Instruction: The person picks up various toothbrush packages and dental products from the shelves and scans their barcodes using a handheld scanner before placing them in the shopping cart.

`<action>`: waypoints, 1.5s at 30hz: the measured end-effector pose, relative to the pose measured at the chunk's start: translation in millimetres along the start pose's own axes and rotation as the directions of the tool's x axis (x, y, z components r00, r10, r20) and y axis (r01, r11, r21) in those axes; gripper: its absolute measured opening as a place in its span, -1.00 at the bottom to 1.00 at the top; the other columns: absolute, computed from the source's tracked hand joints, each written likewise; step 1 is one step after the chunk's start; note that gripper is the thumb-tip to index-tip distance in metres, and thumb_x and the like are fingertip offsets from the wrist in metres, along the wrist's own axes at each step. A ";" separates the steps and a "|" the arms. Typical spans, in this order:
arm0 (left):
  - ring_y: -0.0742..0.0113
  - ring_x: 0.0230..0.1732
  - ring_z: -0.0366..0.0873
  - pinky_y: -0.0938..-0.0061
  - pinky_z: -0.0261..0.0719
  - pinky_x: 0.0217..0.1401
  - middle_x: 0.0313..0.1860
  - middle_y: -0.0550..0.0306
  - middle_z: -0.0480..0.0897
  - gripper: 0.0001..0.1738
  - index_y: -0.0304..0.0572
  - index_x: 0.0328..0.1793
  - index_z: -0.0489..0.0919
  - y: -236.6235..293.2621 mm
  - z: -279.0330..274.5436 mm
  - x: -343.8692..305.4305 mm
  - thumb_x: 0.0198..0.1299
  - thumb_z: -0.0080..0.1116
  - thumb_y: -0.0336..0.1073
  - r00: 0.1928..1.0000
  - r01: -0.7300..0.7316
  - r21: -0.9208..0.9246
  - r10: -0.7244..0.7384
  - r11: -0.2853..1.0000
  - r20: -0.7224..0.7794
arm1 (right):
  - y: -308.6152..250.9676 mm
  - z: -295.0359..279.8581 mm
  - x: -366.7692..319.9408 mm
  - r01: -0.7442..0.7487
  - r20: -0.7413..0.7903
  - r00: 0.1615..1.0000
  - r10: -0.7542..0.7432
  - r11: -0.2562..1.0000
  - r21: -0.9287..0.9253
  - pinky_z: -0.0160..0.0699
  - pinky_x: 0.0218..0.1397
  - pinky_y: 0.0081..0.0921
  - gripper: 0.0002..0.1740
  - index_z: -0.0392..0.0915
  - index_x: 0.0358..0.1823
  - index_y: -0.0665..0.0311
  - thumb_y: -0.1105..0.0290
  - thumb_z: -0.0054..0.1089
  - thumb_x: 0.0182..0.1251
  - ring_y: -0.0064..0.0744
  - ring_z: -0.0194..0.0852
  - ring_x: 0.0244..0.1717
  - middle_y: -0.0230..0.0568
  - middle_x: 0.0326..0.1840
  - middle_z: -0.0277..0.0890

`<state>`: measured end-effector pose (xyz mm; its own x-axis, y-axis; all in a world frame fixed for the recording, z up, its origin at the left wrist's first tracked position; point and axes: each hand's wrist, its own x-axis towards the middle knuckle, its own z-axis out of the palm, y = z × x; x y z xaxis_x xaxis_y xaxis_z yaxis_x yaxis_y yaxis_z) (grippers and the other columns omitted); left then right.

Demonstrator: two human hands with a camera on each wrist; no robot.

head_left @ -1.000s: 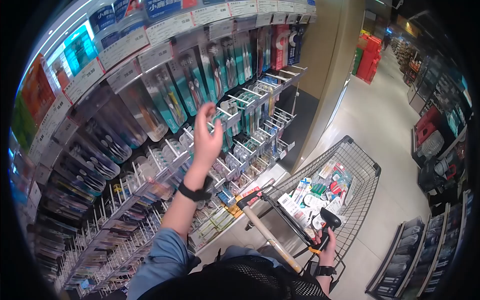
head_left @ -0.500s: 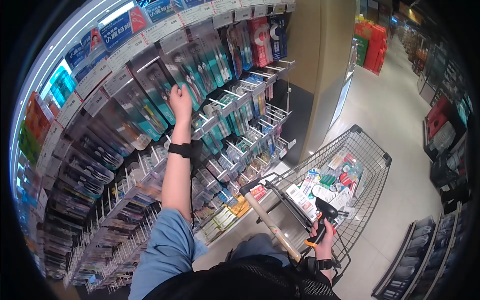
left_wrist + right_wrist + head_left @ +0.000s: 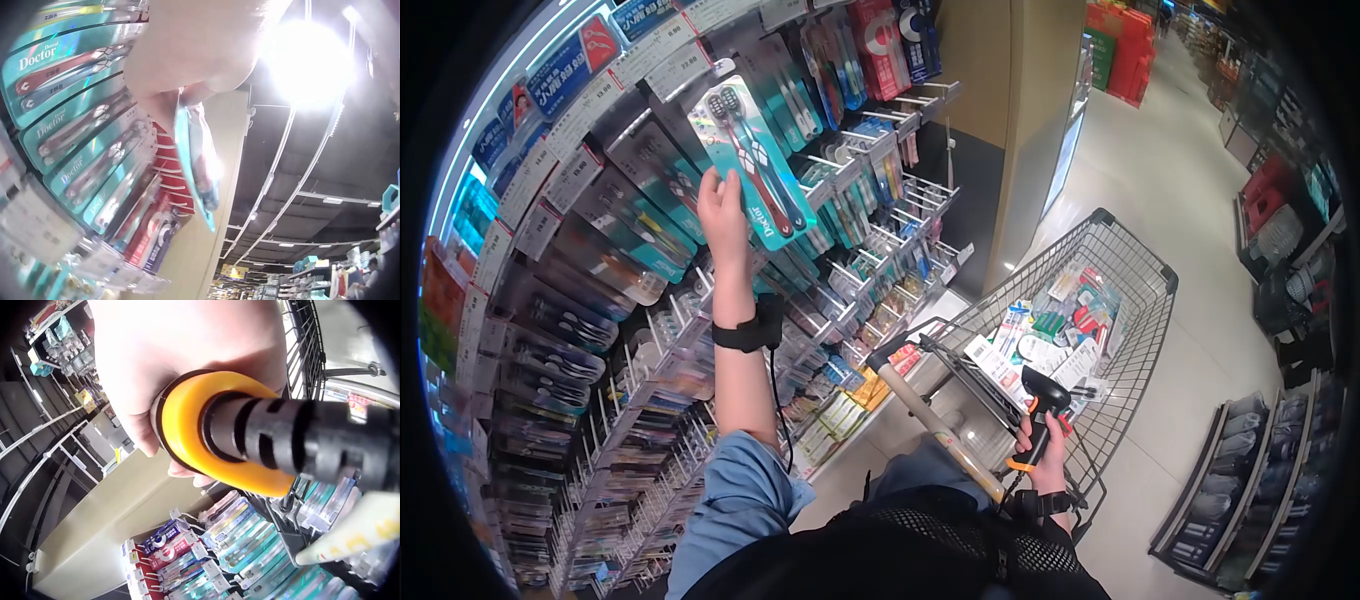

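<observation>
My left hand (image 3: 725,222) pinches the edge of a toothbrush pack (image 3: 750,165), a teal card under clear plastic marked Doctor, with a red and a dark blue brush inside. The pack is tilted in front of the rack; the left wrist view shows the same toothbrush pack (image 3: 195,162) edge-on below the fingers. Low over the cart's near end, my right hand (image 3: 1045,455) grips a black and orange barcode scanner (image 3: 1045,405) by its handle. In the right wrist view the scanner's orange base ring (image 3: 181,434) and black cord stand close to the camera.
A wire shopping cart (image 3: 1135,345) with packaged goods in it stands to the right. Toothbrush packs (image 3: 660,185) hang on hooks along the shelf rack at left, with price labels above. Beyond the cart runs an aisle floor (image 3: 1090,170); low display racks (image 3: 1230,490) line its far side.
The left hand has gone from reaching at the hanging packs to holding one toothbrush pack, drawn out from the rack. The right hand keeps the scanner, its head now turned slightly.
</observation>
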<state>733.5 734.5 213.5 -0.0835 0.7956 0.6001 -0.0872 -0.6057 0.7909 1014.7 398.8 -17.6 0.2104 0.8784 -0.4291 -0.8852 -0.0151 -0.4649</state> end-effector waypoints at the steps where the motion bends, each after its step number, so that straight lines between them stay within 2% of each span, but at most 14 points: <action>1: 0.61 -0.34 0.37 0.71 0.28 -0.31 -0.31 0.21 0.50 -0.81 -0.34 -0.15 0.39 -5.6 0.7 -9.9 0.25 -0.11 -0.33 1.000 0.013 -0.012 -0.013 1.000 -0.004 | -0.1 -5.0 0.0 -0.013 0.049 0.999 0.012 1.000 0.017 0.14 -0.59 -0.61 -0.61 0.24 0.03 0.24 0.16 -0.20 0.29 -0.55 0.11 -0.69 -0.32 -0.56 0.20; 5: 0.57 -0.33 0.45 0.66 0.36 -0.25 -0.32 0.16 0.56 -0.83 -0.31 -0.10 0.38 -21.6 15.0 -55.5 0.23 -0.11 -0.40 0.959 0.246 -0.071 -0.233 0.967 0.162 | 0.5 -4.7 -2.5 -0.024 0.032 0.999 0.024 1.000 0.011 0.15 -0.59 -0.60 -0.59 0.23 0.05 0.26 0.15 -0.21 0.30 -0.54 0.11 -0.69 -0.32 -0.58 0.19; 9: 0.48 -0.24 0.51 0.62 0.41 -0.16 -0.26 0.06 0.58 -0.84 -0.28 -0.08 0.34 -44.6 68.4 -111.2 0.25 -0.14 -0.40 0.820 0.525 -0.162 -0.446 0.835 0.359 | 1.5 -13.4 -2.4 -0.042 0.103 0.994 0.039 0.999 0.029 0.24 -0.56 -0.57 -0.55 0.19 0.11 0.29 0.17 -0.19 0.30 -0.50 0.20 -0.66 -0.27 -0.53 0.27; 13: 0.45 -0.20 0.50 0.60 0.40 -0.11 -0.20 0.04 0.55 -0.77 -0.25 0.03 0.29 -56.4 151.1 -152.1 0.26 -0.16 -0.40 0.697 0.619 -0.248 -0.375 0.745 0.612 | 1.7 -7.2 -9.6 0.012 0.168 0.986 -0.015 1.000 0.015 0.30 -0.51 -0.55 -0.50 0.11 0.20 0.29 0.20 -0.17 0.30 -0.49 0.26 -0.61 -0.26 -0.48 0.29; 15: 0.54 -0.29 0.50 0.66 0.43 -0.25 -0.25 0.15 0.55 -0.77 -0.21 0.03 0.31 -69.4 190.9 -174.7 0.25 -0.14 -0.37 0.677 0.649 -0.309 -0.343 0.695 0.651 | -0.5 -3.7 -15.9 0.091 0.174 0.980 -0.091 0.996 0.005 0.30 -0.49 -0.57 -0.46 0.10 0.18 0.31 0.18 -0.12 0.25 -0.47 0.22 -0.61 -0.24 -0.47 0.24; 22: 0.72 -0.49 0.42 0.82 0.26 -0.60 -0.34 0.25 0.53 -0.76 -0.18 0.05 0.31 -97.6 248.8 -237.8 0.27 -0.17 -0.36 0.413 0.880 -0.162 -0.549 0.447 0.726 | -12.7 -2.3 -27.3 0.296 0.153 0.944 -0.291 0.955 -0.011 0.36 -0.51 -0.54 -0.42 0.07 0.18 0.30 0.29 -0.01 0.14 -0.45 0.29 -0.64 -0.21 -0.49 0.26; 25: 0.70 -0.48 0.43 0.81 0.30 -0.57 -0.35 0.25 0.54 -0.75 -0.19 0.07 0.31 -105.7 246.1 -243.7 0.27 -0.18 -0.36 0.364 0.887 -0.126 -0.504 0.444 0.784 | -14.7 -4.2 -27.2 0.306 0.124 0.944 -0.306 0.952 0.022 0.35 -0.52 -0.56 -0.41 0.06 0.18 0.30 0.31 -0.02 0.12 -0.45 0.29 -0.64 -0.21 -0.50 0.25; 26: 0.47 -0.17 0.49 0.60 0.40 -0.08 -0.13 0.05 0.53 -0.68 -0.26 0.14 0.25 -118.3 242.1 -244.1 0.27 -0.17 -0.38 0.336 0.881 -0.116 -0.433 0.459 0.837 | -15.6 -4.0 -26.2 0.311 0.127 0.939 -0.319 0.947 0.074 0.34 -0.54 -0.56 -0.41 0.07 0.18 0.31 0.33 -0.03 0.10 -0.46 0.28 -0.66 -0.22 -0.51 0.24; 30: 0.46 -0.15 0.50 0.59 0.41 -0.08 -0.15 0.04 0.55 -0.70 -0.27 0.12 0.29 -118.7 241.1 -241.0 0.26 -0.17 -0.39 0.341 0.886 -0.108 -0.476 0.450 0.810 | -15.6 -4.3 -23.1 0.339 0.100 0.930 -0.353 0.931 0.132 0.31 -0.57 -0.58 -0.43 0.07 0.16 0.33 0.35 -0.04 0.09 -0.47 0.27 -0.69 -0.22 -0.52 0.24; 37: 0.44 -0.11 0.49 0.58 0.40 -0.05 -0.13 0.03 0.54 -0.71 -0.26 0.10 0.29 -116.9 240.7 -238.0 0.26 -0.19 -0.40 0.293 0.916 -0.058 -0.566 0.396 0.771 | -15.7 0.9 -17.9 0.346 -0.026 0.938 -0.346 0.938 0.006 0.29 -0.64 -0.61 -0.42 0.08 0.11 0.32 0.27 0.00 0.06 -0.49 0.22 -0.76 -0.25 -0.60 0.21; 41: 0.43 -0.11 0.49 0.56 0.40 -0.03 -0.13 0.02 0.53 -0.71 -0.26 0.10 0.29 -109.7 243.1 -233.4 0.27 -0.20 -0.40 0.270 0.898 0.035 -0.610 0.439 0.745 | -13.7 -2.4 -17.4 0.326 0.028 0.944 -0.329 0.941 0.091 0.28 -0.58 -0.61 -0.40 0.07 0.16 0.32 0.42 0.03 0.04 -0.49 0.26 -0.69 -0.24 -0.53 0.24; 43: 0.80 -0.71 0.16 0.83 -0.01 -0.74 -0.46 0.34 0.53 -0.73 -0.19 0.08 0.33 -107.6 243.2 -230.7 0.26 -0.15 -0.35 0.251 0.928 0.001 -0.626 0.373 0.738 | -13.2 -2.3 -18.3 0.324 0.041 0.943 -0.330 0.941 0.099 0.27 -0.58 -0.62 -0.39 0.08 0.16 0.31 0.44 0.04 0.03 -0.49 0.26 -0.69 -0.24 -0.53 0.24; 44: 0.73 -0.59 0.35 0.81 0.23 -0.63 -0.36 0.24 0.56 -0.71 -0.24 0.10 0.31 -105.3 241.9 -227.4 0.26 -0.18 -0.38 0.231 0.936 0.005 -0.622 0.353 0.748 | -13.7 -2.6 -18.2 0.318 0.052 0.944 -0.326 0.941 0.112 0.27 -0.58 -0.62 -0.38 0.08 0.16 0.31 0.44 0.06 0.02 -0.50 0.26 -0.68 -0.25 -0.53 0.24; 45: 0.73 -0.59 0.35 0.81 0.23 -0.63 -0.36 0.24 0.56 -0.71 -0.24 0.10 0.31 -108.1 241.7 -228.4 0.26 -0.18 -0.38 0.227 0.936 0.011 -0.625 0.353 0.747 | -13.9 -2.4 -17.8 0.314 0.064 0.944 -0.324 0.941 0.125 0.26 -0.58 -0.62 -0.37 0.08 0.16 0.30 0.44 0.07 0.01 -0.50 0.26 -0.68 -0.26 -0.53 0.23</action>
<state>1002.0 621.6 20.0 0.7766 0.5699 -0.2685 -0.0983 0.5306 0.8419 1024.3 382.2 -5.3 0.4585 0.8648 -0.2050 -0.8190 0.3215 -0.4753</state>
